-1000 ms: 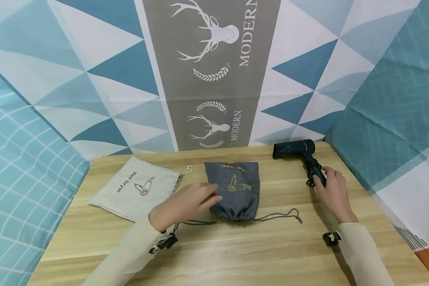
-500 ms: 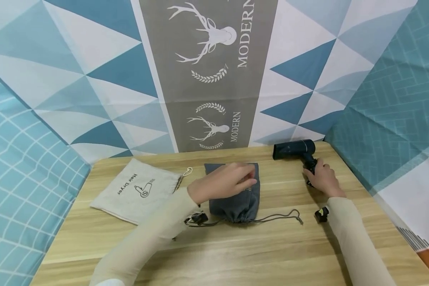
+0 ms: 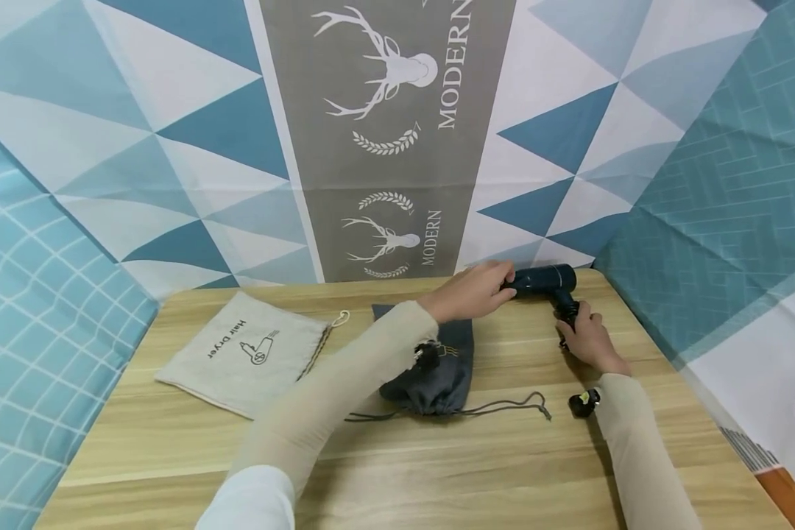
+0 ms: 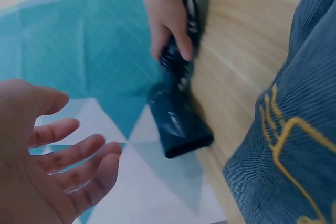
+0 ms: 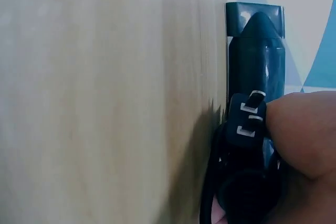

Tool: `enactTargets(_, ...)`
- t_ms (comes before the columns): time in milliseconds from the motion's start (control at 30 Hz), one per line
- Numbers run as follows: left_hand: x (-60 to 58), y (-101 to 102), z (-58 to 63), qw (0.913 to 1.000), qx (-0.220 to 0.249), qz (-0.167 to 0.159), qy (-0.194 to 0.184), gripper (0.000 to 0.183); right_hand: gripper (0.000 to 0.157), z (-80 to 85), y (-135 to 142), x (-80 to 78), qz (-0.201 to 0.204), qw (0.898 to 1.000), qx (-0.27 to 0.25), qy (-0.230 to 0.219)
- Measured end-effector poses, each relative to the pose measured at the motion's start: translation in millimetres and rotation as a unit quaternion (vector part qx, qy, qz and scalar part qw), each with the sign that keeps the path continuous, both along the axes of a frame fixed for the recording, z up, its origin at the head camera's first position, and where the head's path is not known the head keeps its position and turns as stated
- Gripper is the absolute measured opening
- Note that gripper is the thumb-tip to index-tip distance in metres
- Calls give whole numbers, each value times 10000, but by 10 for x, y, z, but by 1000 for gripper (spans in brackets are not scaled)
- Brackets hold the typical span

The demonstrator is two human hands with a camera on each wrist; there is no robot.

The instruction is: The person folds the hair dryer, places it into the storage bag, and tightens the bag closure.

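Observation:
A black hair dryer point(image 3: 545, 280) lies at the back right of the wooden table. My right hand point(image 3: 591, 341) grips its handle, around which the cord is wound. In the right wrist view the two-pin plug point(image 5: 247, 121) shows beside my thumb. My left hand point(image 3: 472, 291) reaches to the dryer's nozzle end, overlapping it in the head view. The left wrist view has the left hand point(image 4: 68, 156) with relaxed fingers, apart from the dryer's nozzle point(image 4: 186, 140). Below the left forearm lies a dark grey drawstring bag point(image 3: 430, 390), partly hidden.
A beige drawstring bag point(image 3: 238, 353) printed "Hair Dryer" lies on the table's left. The grey bag's cord point(image 3: 510, 403) trails rightward across the tabletop point(image 3: 477, 471). Patterned cloth point(image 3: 397, 162) stands behind the table's back edge.
My left hand has moved right and away, across the grey bag to the dryer's nozzle. The right hand has shifted up along the handle and grips it; the dryer has barely moved.

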State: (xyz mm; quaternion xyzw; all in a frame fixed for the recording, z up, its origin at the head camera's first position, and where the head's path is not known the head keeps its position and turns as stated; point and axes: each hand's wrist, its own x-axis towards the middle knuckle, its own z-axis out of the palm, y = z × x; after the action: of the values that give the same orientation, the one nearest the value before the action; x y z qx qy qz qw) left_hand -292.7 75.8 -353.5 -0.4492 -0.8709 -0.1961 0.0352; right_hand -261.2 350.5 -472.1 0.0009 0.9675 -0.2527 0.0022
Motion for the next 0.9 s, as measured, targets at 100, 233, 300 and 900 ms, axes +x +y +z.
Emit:
enactTargets(100, -118, 165, -99, 9988, -370, 294, 155, 32, 69, -10, 10, 24, -56, 10000, 33, -26)
enactTargets(233, -257, 355, -244, 9964, -607, 598, 37, 41, 69, -17, 34, 48, -164, 9998, 67, -36)
enactTargets(300, -324, 421, -307, 9945, -673, 790, -123, 44, 69, -14, 32, 41, -165, 9999, 44, 10)
enactTargets(900, -623, 611, -745, 9754, -630, 1340, -1631, 41, 64, -61, 144, 9, 517, 9975, -370, 318)
